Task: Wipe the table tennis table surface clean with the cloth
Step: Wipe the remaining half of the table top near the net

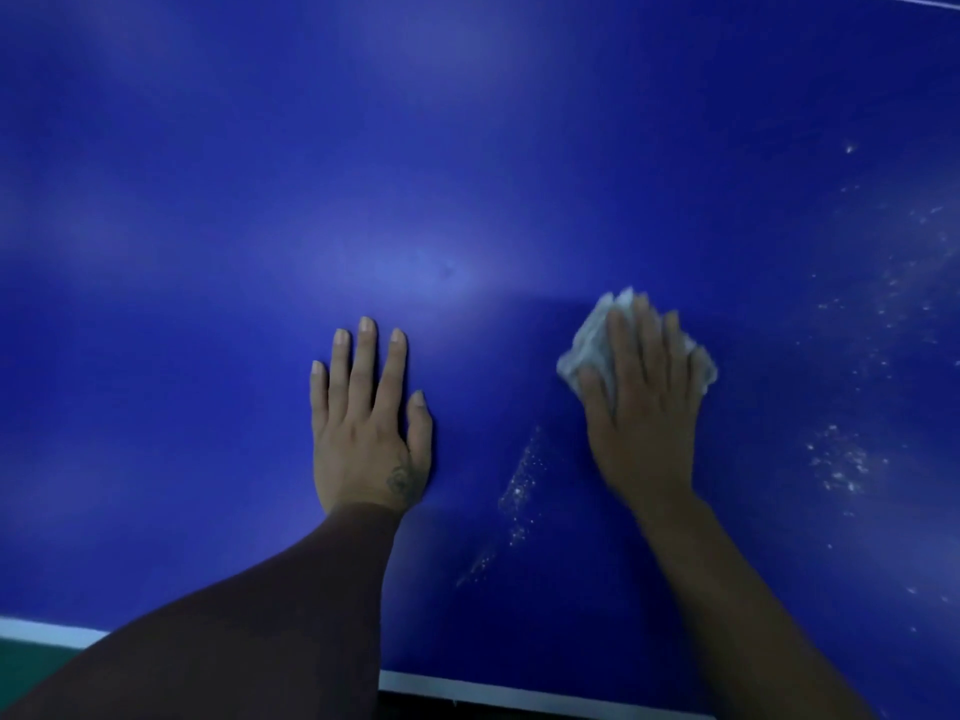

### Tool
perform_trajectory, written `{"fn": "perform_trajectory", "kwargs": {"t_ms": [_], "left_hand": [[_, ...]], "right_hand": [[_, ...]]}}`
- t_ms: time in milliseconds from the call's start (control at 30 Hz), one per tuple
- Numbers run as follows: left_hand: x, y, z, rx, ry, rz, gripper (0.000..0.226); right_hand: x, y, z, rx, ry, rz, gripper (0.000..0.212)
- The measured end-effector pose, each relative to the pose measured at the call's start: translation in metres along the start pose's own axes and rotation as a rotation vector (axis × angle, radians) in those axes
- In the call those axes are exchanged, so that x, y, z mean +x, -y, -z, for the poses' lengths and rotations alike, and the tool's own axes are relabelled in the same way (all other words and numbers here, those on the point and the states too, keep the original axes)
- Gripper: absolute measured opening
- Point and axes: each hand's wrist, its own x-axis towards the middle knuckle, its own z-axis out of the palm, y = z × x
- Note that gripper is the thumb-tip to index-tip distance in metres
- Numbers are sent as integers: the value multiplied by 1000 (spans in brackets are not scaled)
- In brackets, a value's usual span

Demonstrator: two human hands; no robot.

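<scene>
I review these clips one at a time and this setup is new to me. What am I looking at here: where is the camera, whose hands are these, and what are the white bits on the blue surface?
There is one picture, taken by a wide-angle camera worn on a person's head and looking down at their own hands. No machine is involved. The blue surface is a table tennis table, with its white edge line nearest the person. The left hand lies flat on the table, fingers straight, holding nothing. The right hand presses down flat on a crumpled white cloth; its grip is a press, not a pinch. White specks lie scattered right of the cloth, and a thinner streak lies between the hands.
</scene>
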Motion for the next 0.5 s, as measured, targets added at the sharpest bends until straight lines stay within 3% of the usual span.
{"fn": "perform_trajectory", "kwargs": {"t_ms": [167, 367, 500], "left_hand": [[-1, 0, 0, 0, 5, 3, 61], [-1, 0, 0, -7, 5, -2, 60], [-1, 0, -1, -16, 0, -2, 60]], "right_hand": [[63, 26, -7, -60, 29, 66, 61], [-67, 62, -17, -102, 273, 386, 67], [-44, 53, -17, -118, 271, 497, 69]]}}
